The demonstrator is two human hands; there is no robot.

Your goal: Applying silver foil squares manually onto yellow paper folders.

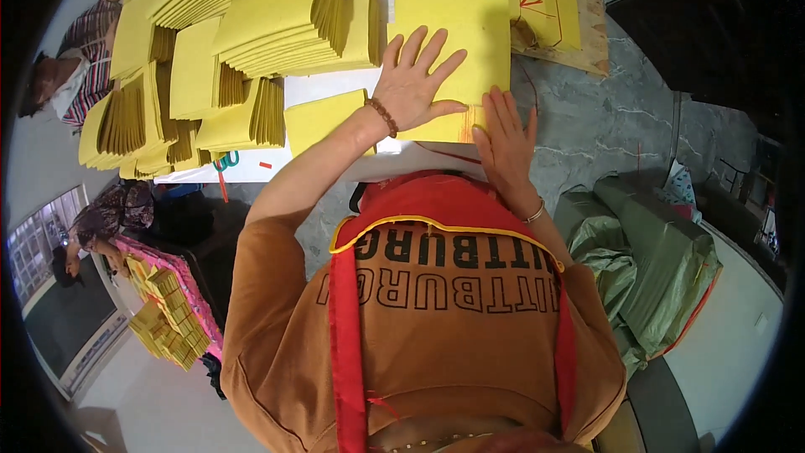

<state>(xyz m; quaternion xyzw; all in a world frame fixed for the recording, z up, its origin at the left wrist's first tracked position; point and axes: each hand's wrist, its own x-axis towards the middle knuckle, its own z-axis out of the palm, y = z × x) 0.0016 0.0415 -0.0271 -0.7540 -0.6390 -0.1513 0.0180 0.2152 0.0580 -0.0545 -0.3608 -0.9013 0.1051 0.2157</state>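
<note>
A stack of yellow paper sheets (482, 38) lies in front of me at the table's near right edge. My left hand (411, 88) rests flat on top of it with the fingers spread. At the near right corner of the sheets, my right hand (506, 138) lies along the edge, fingers stretched and holding nothing. Reddish marks show on the paper between the two hands. Under my left wrist, a smaller yellow paper piece (323, 124) sits on the white tabletop (323, 84). I cannot tell how thick the stack under my hands is.
Folded yellow paper bundles (277, 25) are piled on the left. Teal-handled scissors (228, 159) lie at the front edge. Red-tied yellow bundles (549, 4) rest on a wooden board (594, 29). Green wrapped bales (658, 256) stand at right. Two other people are at left.
</note>
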